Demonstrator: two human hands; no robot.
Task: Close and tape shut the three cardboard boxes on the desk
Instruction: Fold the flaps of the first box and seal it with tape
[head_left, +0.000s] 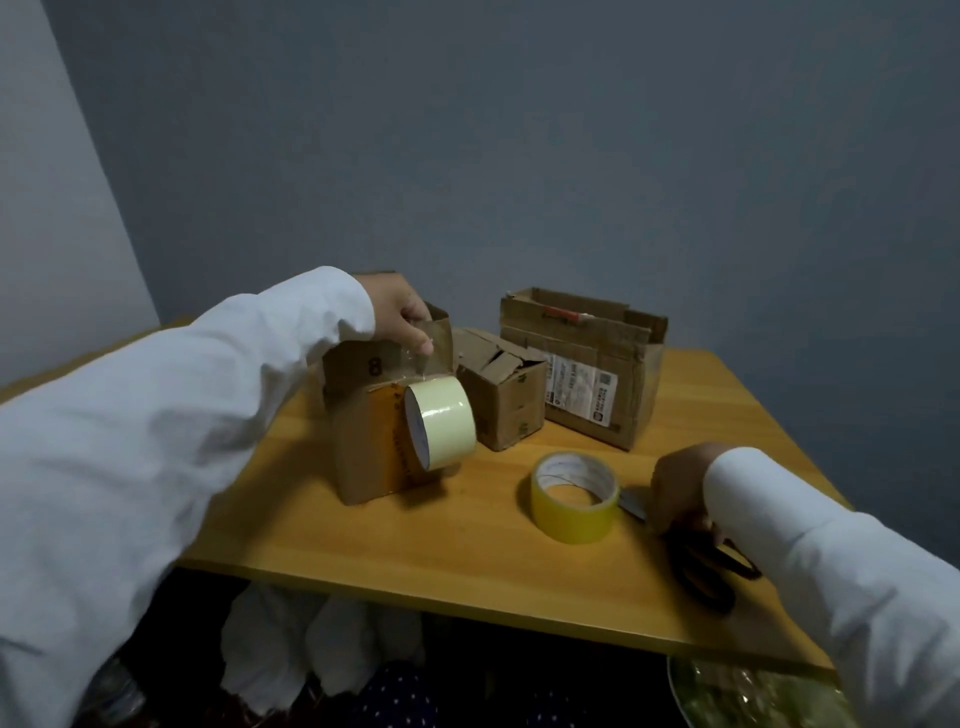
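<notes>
Left hand (400, 317) pinched tape strip (421, 358) atop box (374, 431); roll (439, 426) dangled below grip. Right hand (675, 488) gripped scissors (711, 566). Film likely flimsy, sticky; pinch edge.

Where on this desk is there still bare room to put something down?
Bare wood shows along the near edge of the desk, in front of the left box and the yellow tape roll. Another patch lies right of the labelled box. The back is crowded: three boxes stand close together, a pale tape roll hangs there, and the right hand covers the scissors.
</notes>
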